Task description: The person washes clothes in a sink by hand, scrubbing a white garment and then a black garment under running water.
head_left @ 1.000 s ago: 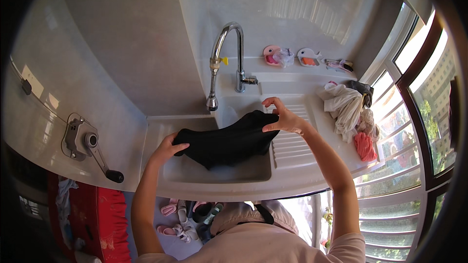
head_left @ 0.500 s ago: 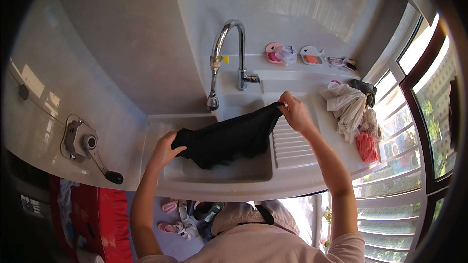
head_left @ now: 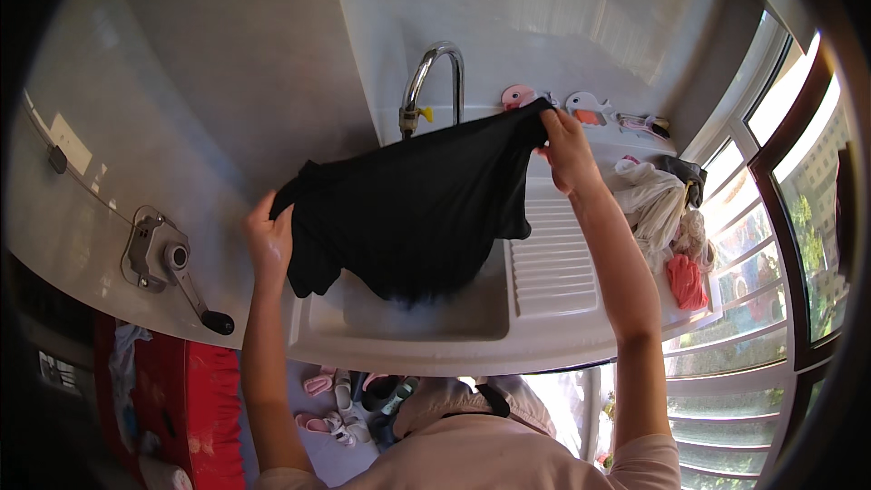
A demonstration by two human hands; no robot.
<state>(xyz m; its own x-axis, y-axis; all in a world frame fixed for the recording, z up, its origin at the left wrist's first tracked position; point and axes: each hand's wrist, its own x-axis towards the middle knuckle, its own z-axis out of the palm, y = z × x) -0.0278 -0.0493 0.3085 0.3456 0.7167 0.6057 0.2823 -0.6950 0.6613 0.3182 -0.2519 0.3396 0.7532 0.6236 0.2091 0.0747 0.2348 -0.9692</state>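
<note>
Cloth (head_left: pixel 408 209), black and limp, hangs spread above the sink (head_left: pixel 485 316), its lower edge drooping toward the basin. The left hand (head_left: pixel 269 240) grips one end by the sink's left side; the right hand (head_left: pixel 570 152) pinches the upper corner, beyond the sink's right rear. It looks soft, floppy and hard to break, probably fairly light, heavier if soaked; whether it's wet, I can't tell. Opposite top corners seem the best holds.

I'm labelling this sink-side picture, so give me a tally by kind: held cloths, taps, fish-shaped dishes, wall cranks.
Black cloth, held by left hand and right hand: 1
Tap: 1
Fish-shaped dishes, pink and white: 2
Wall crank: 1
Total: 5
</note>
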